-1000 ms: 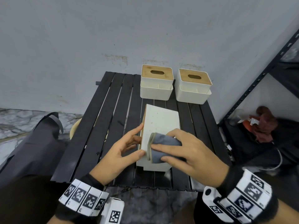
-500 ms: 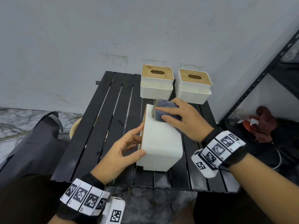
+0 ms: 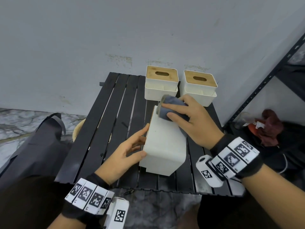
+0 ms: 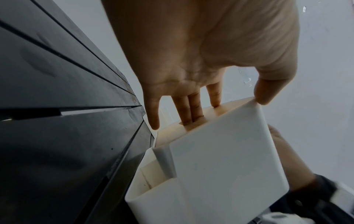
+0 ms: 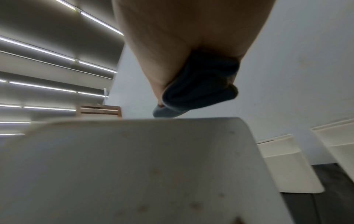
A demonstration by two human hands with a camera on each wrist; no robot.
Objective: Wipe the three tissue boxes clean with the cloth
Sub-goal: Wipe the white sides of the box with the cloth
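A white tissue box lies on its side in the middle of the black slatted table, its wooden lid facing left. My left hand holds it from the left. In the left wrist view the thumb of this hand sits on the box's upper edge and two fingers dip into the lid slot. My right hand grips a folded grey cloth and presses it on the box's far end. In the right wrist view the cloth hangs bunched over the box. Two more tissue boxes stand upright at the back.
The grey wall rises right behind the two back boxes. A black metal shelf frame stands at the right, with a dark red rag on the floor by it. A dark bag lies left of the table.
My right hand has slid the cloth from the near end of the box's upper face to its far end. The left hand and the box have kept their place.
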